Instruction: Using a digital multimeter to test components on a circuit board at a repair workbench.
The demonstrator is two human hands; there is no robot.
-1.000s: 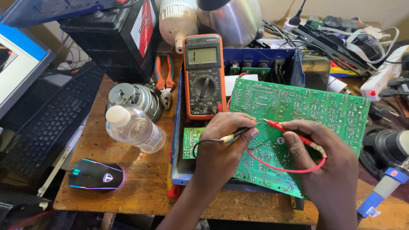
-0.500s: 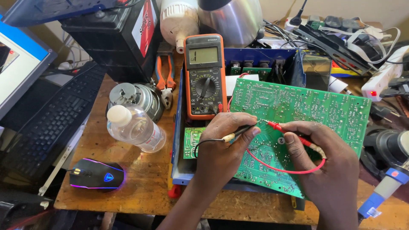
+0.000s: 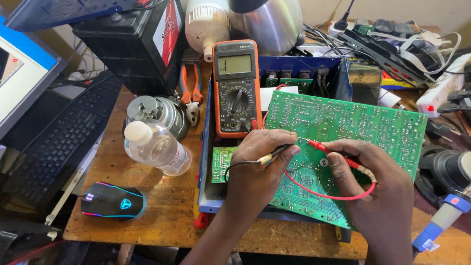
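Note:
A large green circuit board (image 3: 373, 127) lies solder side up across a blue metal chassis (image 3: 206, 147). My left hand (image 3: 255, 169) pinches a black test probe (image 3: 277, 152), its tip on the board. My right hand (image 3: 365, 179) holds a red test probe (image 3: 321, 146) with its tip touching the board close by; the red lead (image 3: 324, 195) loops below. An orange multimeter (image 3: 236, 88) stands just behind my left hand. A smaller green board (image 3: 221, 162) sits inside the chassis.
A clear plastic bottle (image 3: 157, 147) and a metal tin (image 3: 157, 113) lie left of the chassis, with a lit computer mouse (image 3: 113, 200) nearer me. Pliers (image 3: 190, 88), a black battery (image 3: 132, 44), a keyboard (image 3: 59, 142) and a monitor (image 3: 19, 78) stand left. Cables and a power strip (image 3: 439, 91) crowd the right.
Both probe tips have stayed on the board, with only small shifts of my hands. The mouse's light has changed colour.

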